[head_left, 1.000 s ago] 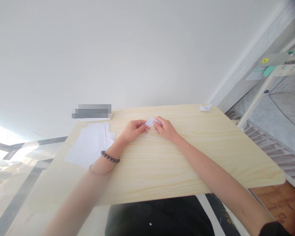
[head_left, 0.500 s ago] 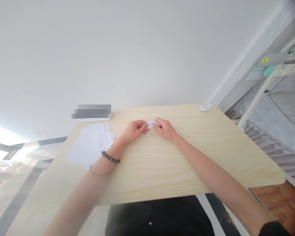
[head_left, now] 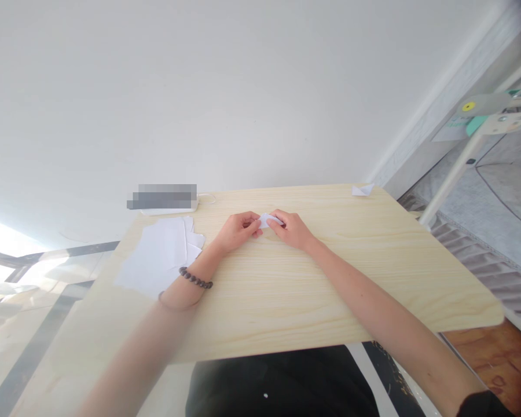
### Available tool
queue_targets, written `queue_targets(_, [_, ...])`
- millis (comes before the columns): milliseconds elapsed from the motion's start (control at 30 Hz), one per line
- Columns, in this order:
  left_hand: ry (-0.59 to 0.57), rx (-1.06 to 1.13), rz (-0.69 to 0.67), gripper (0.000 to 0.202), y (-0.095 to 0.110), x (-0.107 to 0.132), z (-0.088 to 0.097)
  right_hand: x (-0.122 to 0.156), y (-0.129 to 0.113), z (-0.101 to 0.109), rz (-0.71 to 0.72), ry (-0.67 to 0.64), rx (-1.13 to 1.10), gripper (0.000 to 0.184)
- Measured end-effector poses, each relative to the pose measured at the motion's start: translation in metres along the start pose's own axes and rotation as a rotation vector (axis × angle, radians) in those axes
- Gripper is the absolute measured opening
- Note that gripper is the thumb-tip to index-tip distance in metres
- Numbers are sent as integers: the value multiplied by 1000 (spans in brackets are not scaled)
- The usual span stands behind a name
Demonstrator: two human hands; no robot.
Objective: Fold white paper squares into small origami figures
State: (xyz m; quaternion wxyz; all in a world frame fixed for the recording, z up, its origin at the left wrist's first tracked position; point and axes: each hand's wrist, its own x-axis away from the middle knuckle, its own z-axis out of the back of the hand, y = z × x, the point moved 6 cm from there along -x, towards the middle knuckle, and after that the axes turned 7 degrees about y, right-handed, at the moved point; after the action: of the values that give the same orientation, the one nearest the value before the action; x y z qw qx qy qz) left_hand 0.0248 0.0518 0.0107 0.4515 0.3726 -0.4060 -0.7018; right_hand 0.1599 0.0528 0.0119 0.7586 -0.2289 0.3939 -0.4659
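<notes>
A small folded piece of white paper is held between both hands just above the light wooden table, near its far middle. My left hand, with a dark bead bracelet at the wrist, pinches the paper's left end. My right hand pinches its right end with curled fingers. Most of the paper is hidden by the fingers.
Several white paper sheets lie on the table's left side. A small folded paper shape sits at the far right corner. A flat white object rests at the far left edge, against a white wall. A white stand rises to the right.
The hands have drawn slightly closer together and the paper shows less between the fingers. Everything else stays where it was.
</notes>
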Motion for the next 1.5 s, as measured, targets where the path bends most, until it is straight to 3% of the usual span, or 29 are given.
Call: queue_targets(1500, [-13, -24, 11, 28, 2, 0, -1, 0, 1, -1, -15, -17, 15, 26])
